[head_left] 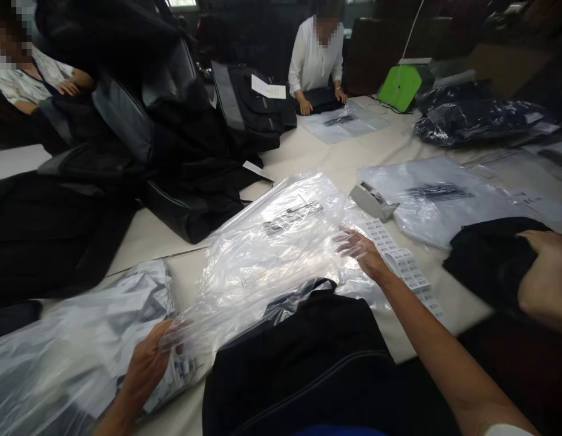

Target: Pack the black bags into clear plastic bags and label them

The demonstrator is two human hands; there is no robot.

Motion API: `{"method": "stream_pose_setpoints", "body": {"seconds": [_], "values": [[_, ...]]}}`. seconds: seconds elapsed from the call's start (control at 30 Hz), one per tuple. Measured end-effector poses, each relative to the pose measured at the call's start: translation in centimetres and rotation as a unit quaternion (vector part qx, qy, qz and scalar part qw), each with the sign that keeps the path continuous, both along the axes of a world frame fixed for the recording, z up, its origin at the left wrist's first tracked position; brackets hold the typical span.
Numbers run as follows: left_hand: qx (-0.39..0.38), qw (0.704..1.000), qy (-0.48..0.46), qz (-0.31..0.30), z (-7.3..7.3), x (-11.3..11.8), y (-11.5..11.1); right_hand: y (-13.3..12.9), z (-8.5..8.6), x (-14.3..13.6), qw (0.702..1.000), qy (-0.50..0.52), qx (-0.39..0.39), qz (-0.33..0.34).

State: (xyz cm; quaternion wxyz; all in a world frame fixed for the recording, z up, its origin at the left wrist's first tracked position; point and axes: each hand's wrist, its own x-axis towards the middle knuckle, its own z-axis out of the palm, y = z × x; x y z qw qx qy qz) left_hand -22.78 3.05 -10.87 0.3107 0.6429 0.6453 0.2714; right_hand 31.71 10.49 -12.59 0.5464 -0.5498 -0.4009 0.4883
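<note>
A clear plastic bag (281, 242) with dark printing is spread out over the table in front of me. My left hand (149, 357) is closed on the bag's near left edge. At the bag's right side my right hand (359, 249) has its fingers apart, inside or under the film, which partly covers them. Just below the bag lies a black backpack (299, 363) with its top loop toward the plastic; the bag's near edge overlaps the backpack's top.
A tape dispenser (374, 201) and label sheets (406, 263) are right of the bag. Stacked clear bags (430, 194) lie beyond. Black backpacks (167, 109) pile up at left, above a sack of white packets (140, 303). Other people work across the table; another person's hand (547, 278) is at right.
</note>
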Motion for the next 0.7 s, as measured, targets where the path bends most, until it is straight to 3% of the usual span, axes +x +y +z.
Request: {"method": "stream_pose_setpoints", "body": {"seconds": [0.1,0.17,0.27,0.37,0.43,0.5,0.6,0.67,0.7], "values": [[-0.045,0.994,0.020,-0.096,-2.7,-1.9,-0.9,-0.3,-1.4,1.6,0.993,-0.037,-0.061,-0.093],[-0.081,0.992,0.012,-0.093,-4.6,-2.9,-1.1,-0.2,-3.2,2.2,0.979,-0.002,-0.125,-0.160],[-0.192,0.980,-0.036,0.020,-6.0,-3.1,-0.6,0.4,-5.6,2.3,0.965,0.068,-0.183,-0.177],[-0.305,0.930,-0.163,0.125,-5.5,-1.9,1.2,1.5,-6.5,1.5,0.963,0.131,-0.193,-0.137],[-0.327,0.892,-0.266,0.161,-4.6,-0.8,3.1,2.7,-6.2,0.7,0.962,0.168,-0.185,-0.114],[-0.300,0.865,-0.349,0.199,-3.8,0.1,5.2,4.0,-5.1,0.1,0.961,0.194,-0.169,-0.100],[-0.167,0.848,-0.448,0.229,-3.3,0.6,7.8,5.6,-3.0,-0.2,0.966,0.231,-0.081,-0.083],[-0.069,0.857,-0.464,0.214,-4.0,0.4,8.5,5.9,-2.0,0.1,0.964,0.252,0.015,-0.079],[-0.032,0.878,-0.434,0.202,-4.7,0.2,8.3,5.8,-2.0,0.4,0.962,0.256,0.057,-0.081]]}}
